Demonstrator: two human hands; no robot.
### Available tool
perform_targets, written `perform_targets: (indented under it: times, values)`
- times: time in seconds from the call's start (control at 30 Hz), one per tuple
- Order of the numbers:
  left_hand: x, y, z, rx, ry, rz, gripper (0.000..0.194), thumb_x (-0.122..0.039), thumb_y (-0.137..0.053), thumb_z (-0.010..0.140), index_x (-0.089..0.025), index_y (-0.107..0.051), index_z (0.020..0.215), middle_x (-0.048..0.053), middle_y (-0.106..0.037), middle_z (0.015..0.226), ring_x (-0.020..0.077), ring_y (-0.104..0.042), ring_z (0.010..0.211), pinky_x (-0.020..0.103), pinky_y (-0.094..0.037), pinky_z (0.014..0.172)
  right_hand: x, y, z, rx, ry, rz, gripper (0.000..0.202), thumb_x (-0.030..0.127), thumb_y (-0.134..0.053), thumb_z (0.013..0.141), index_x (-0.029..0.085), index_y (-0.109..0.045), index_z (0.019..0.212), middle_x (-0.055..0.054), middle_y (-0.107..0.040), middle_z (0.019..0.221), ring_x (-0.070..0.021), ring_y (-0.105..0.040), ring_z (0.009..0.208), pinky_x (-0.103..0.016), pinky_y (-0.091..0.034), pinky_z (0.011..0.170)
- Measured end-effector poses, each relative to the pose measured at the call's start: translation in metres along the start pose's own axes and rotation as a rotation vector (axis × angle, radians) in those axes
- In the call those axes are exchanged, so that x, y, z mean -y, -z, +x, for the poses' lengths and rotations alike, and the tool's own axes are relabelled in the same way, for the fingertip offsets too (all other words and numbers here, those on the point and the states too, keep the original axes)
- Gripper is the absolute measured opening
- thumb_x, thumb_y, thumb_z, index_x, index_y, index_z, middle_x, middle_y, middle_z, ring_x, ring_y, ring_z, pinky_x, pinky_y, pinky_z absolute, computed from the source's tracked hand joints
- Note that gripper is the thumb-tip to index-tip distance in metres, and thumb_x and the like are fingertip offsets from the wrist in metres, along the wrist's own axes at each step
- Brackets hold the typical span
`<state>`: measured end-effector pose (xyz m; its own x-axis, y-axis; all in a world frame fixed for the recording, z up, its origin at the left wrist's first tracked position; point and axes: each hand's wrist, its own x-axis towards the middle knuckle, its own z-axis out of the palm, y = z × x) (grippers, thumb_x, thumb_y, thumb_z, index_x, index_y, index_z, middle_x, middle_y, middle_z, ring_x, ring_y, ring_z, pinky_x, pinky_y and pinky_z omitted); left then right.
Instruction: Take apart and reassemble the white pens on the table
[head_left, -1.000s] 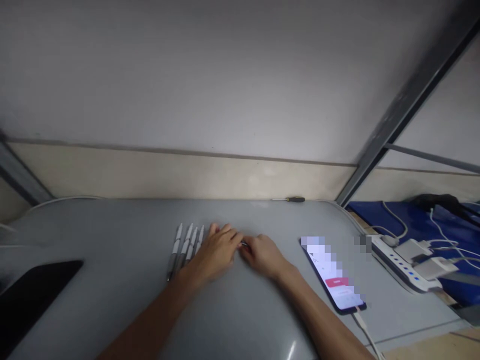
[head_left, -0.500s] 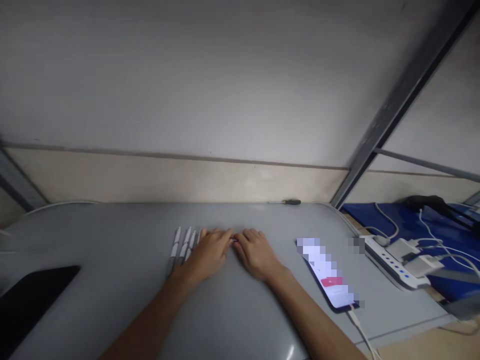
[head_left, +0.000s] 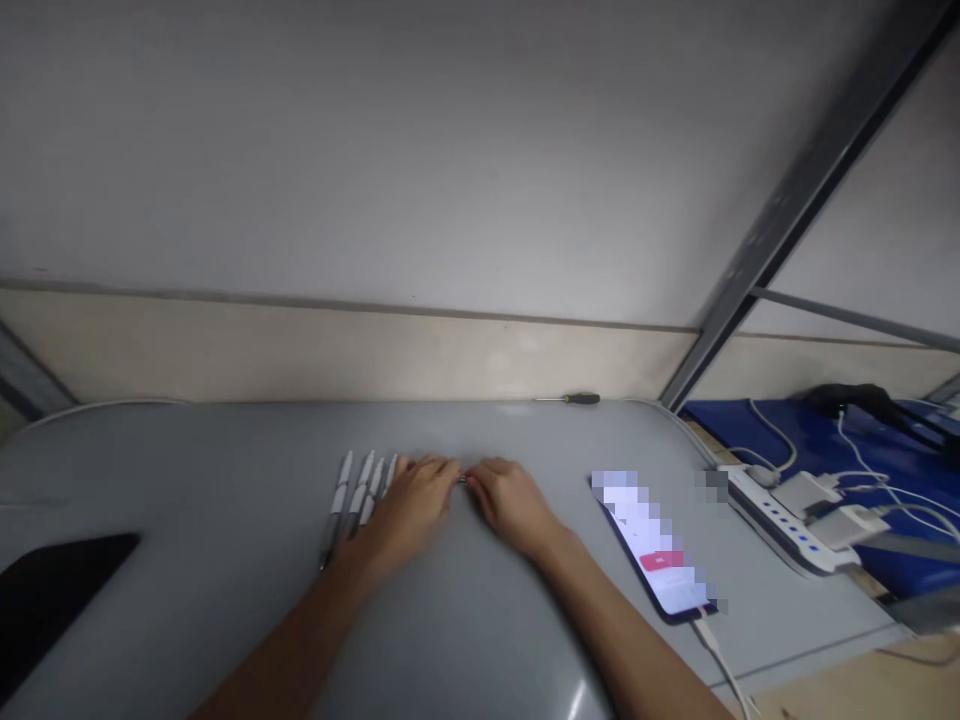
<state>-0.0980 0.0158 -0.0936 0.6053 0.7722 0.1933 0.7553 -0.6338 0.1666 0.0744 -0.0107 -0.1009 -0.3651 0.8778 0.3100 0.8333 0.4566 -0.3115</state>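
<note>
Both my hands meet low over the grey tabletop (head_left: pixel 480 640), with fingers curled and fingertips almost touching. Between them shows a short bit of a thin pen-like piece (head_left: pixel 463 480), dark and silvery; the fingers cover the rest. My left hand (head_left: pixel 420 500) pinches it from one side, my right hand (head_left: pixel 510 500) from the other. Just left of my left hand, several white pens (head_left: pixel 360 490) with dark grips lie side by side, tips toward me. My left hand and forearm partly cover the nearest ones.
A lit phone (head_left: pixel 652 550) with a charging cable lies to the right. Beyond it are a white power strip (head_left: pixel 780 525) with chargers and a blue surface (head_left: pixel 915 500). A screwdriver (head_left: pixel 581 398) rests by the wall. A black object (head_left: pixel 60 600) sits at the left.
My hands have drawn slightly apart, and more of the thin piece shows between the fingertips. The view has shifted a little, so the pens appear farther left.
</note>
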Motion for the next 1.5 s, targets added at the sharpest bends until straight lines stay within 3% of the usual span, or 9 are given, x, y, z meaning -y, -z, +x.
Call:
perform_targets:
  times: [0.2,0.37,0.53,0.67,0.8,0.93,1.03,1.17,1.5]
  values:
    - [-0.001,0.007,-0.001,0.013,0.003,-0.038,0.033,-0.017,-0.027,0.098,-0.019,-0.059,0.091,0.007,-0.067,0.095,0.0234,-0.060,0.092,0.039,-0.034,0.081,-0.001,0.003,-0.001,-0.084,-0.012,0.019,0.017,0.024,-0.058,0.091,0.017,-0.065,0.105,-0.007,-0.066,0.098,-0.0200,-0.058,0.094,-0.029,-0.040,0.080]
    - [-0.003,0.014,-0.002,0.030,0.031,-0.020,0.032,-0.025,-0.029,0.100,-0.018,-0.059,0.092,0.008,-0.066,0.101,0.0240,-0.058,0.098,0.041,-0.033,0.085,0.000,0.004,-0.001,-0.033,-0.044,-0.015,0.028,0.027,-0.042,0.100,0.017,-0.068,0.091,-0.006,-0.068,0.086,-0.0179,-0.060,0.082,-0.030,-0.036,0.076]
    - [-0.001,0.013,-0.002,0.077,0.028,-0.061,0.029,-0.023,-0.030,0.101,-0.018,-0.057,0.095,0.007,-0.066,0.102,0.0230,-0.059,0.096,0.041,-0.034,0.086,-0.004,0.003,0.000,-0.081,-0.034,0.040,0.013,0.021,-0.056,0.093,0.018,-0.067,0.098,-0.005,-0.068,0.095,-0.0186,-0.060,0.090,-0.029,-0.036,0.078]
    - [0.002,0.012,-0.001,0.072,0.030,-0.058,0.027,-0.020,-0.031,0.100,-0.018,-0.058,0.099,0.008,-0.066,0.104,0.0237,-0.059,0.098,0.040,-0.034,0.085,-0.006,0.002,-0.001,-0.115,-0.026,0.076,0.016,0.028,-0.057,0.093,0.018,-0.066,0.102,-0.006,-0.067,0.096,-0.0188,-0.060,0.089,-0.029,-0.038,0.078]
    - [0.006,0.010,-0.001,0.057,-0.004,-0.031,0.028,-0.023,-0.032,0.101,-0.019,-0.059,0.096,0.007,-0.067,0.100,0.0238,-0.060,0.096,0.038,-0.034,0.083,-0.006,0.002,-0.001,-0.065,-0.036,0.064,0.024,0.025,-0.047,0.098,0.018,-0.069,0.090,-0.005,-0.068,0.084,-0.0189,-0.060,0.083,-0.031,-0.038,0.077]
    - [0.005,0.009,-0.001,0.056,0.002,-0.039,0.028,-0.023,-0.032,0.101,-0.018,-0.059,0.095,0.006,-0.067,0.099,0.0235,-0.060,0.094,0.038,-0.035,0.082,-0.006,0.002,-0.001,-0.125,-0.038,0.121,0.008,0.018,-0.060,0.089,0.018,-0.067,0.093,-0.005,-0.068,0.090,-0.0194,-0.059,0.086,-0.031,-0.040,0.077]
    - [0.004,0.011,-0.001,0.045,0.015,-0.072,0.029,-0.021,-0.031,0.100,-0.018,-0.059,0.095,0.006,-0.066,0.100,0.0229,-0.060,0.093,0.038,-0.035,0.082,-0.007,0.002,-0.001,-0.182,-0.037,0.168,0.014,0.018,-0.066,0.084,0.018,-0.067,0.098,-0.006,-0.067,0.094,-0.0201,-0.057,0.087,-0.031,-0.041,0.077]
    - [0.004,0.011,-0.001,0.043,0.001,-0.080,0.027,-0.020,-0.032,0.100,-0.019,-0.058,0.095,0.006,-0.067,0.100,0.0229,-0.060,0.095,0.038,-0.035,0.082,-0.008,0.001,-0.001,-0.176,-0.026,0.198,0.013,0.024,-0.059,0.091,0.019,-0.068,0.098,-0.006,-0.068,0.090,-0.0198,-0.058,0.085,-0.031,-0.041,0.078]
    - [0.001,0.011,-0.001,0.059,0.026,-0.147,0.030,-0.024,-0.030,0.101,-0.019,-0.058,0.093,0.006,-0.067,0.098,0.0226,-0.061,0.092,0.040,-0.036,0.086,-0.009,0.000,0.000,-0.217,-0.035,0.131,0.013,0.006,-0.065,0.080,0.018,-0.065,0.085,-0.004,-0.065,0.086,-0.0184,-0.056,0.081,-0.029,-0.037,0.072]
